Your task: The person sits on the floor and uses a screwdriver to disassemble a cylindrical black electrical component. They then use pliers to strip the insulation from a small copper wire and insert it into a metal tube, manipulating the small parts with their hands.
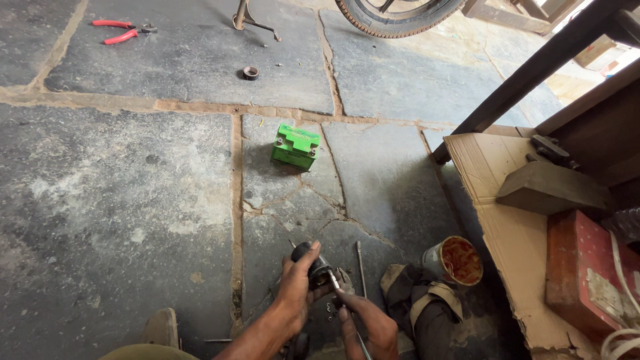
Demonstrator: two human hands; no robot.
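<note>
My left hand [293, 293] grips a small black cylindrical metal part [312, 265] low over the stone floor. My right hand [367, 323] holds a thin metal tool [335, 283] whose tip touches the part. A thin metal rod [361, 267] lies on the floor just right of the hands. Small loose bits sit on the floor under the part.
A green box-shaped battery [295, 146] sits on the stone floor [133, 200] ahead. Red-handled pliers [120, 31] and a small ring [250, 73] lie far back. A tin of orange grease [455, 261] and a rag [413, 293] are at right, beside cardboard [493, 220] and a wheel [393, 17].
</note>
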